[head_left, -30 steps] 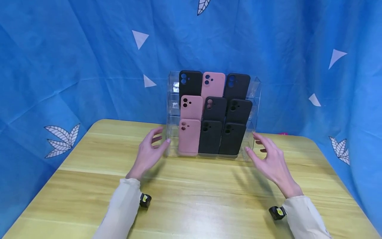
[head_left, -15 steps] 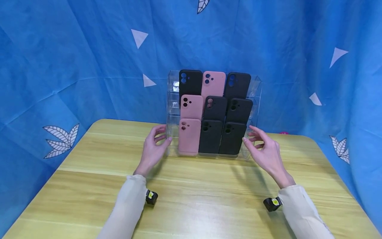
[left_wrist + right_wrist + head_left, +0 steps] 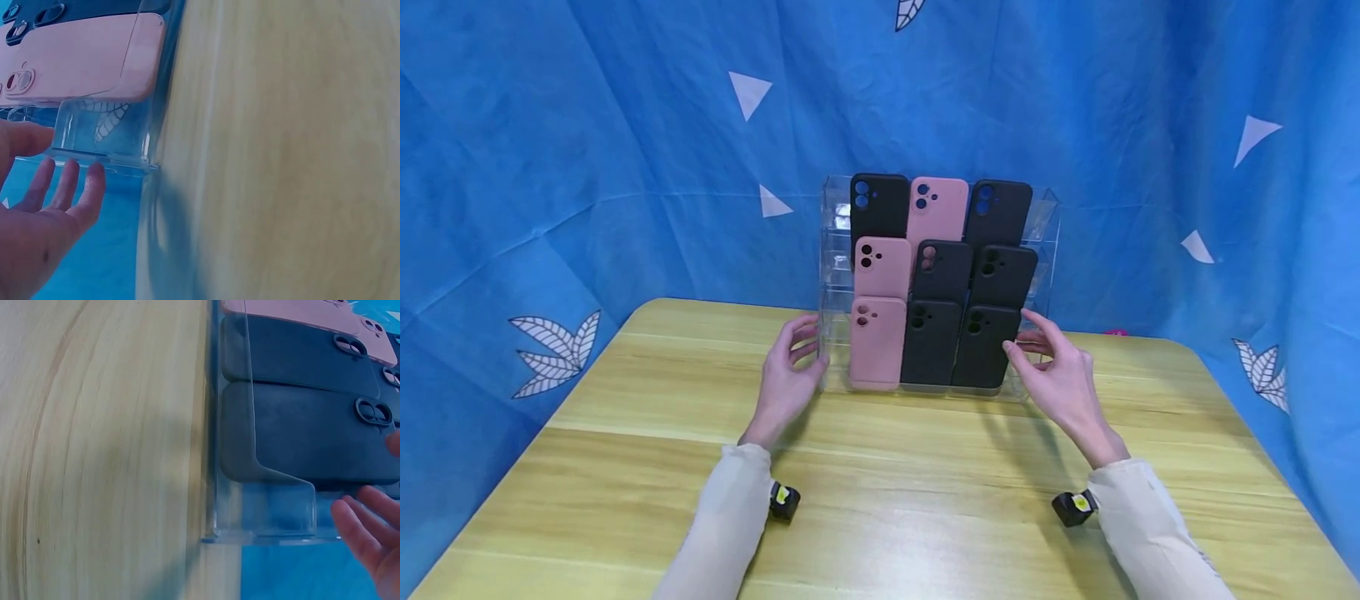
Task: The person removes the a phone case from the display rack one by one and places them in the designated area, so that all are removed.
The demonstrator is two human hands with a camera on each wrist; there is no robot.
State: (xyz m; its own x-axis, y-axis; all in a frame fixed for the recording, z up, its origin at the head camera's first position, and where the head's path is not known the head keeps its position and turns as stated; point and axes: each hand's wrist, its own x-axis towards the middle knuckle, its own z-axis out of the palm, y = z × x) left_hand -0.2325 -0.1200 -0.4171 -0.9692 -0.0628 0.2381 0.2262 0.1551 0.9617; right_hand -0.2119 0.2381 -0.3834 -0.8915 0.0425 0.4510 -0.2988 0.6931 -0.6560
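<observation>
A clear acrylic display rack point(image 3: 1047, 267) stands at the back of the table, with pink and black phone cases leaning in its three tiers. My left hand point(image 3: 786, 375) holds the rack's left side, thumb at the front edge and fingers along the outside of the side wall. At the right, my right hand point(image 3: 1060, 379) reaches the lower right black phone case point(image 3: 981, 350). Its thumb point(image 3: 393, 444) overlaps the case's face while the fingers lie beside its right edge, loosely bent. Left of that case are another black case point(image 3: 930, 346) and a pink case point(image 3: 877, 346).
The rack sits on a light wooden table point(image 3: 895, 492) near its back edge. Behind hangs a blue cloth point(image 3: 647, 150) with white triangles and leaf prints. A small black wrist camera point(image 3: 785, 502) sits on the left cuff, another camera point(image 3: 1073, 508) on the right.
My right hand has moved left, from beside the rack to the lower right black case. The left hand has come in against the rack's side and stays there. The cases keep their places.
</observation>
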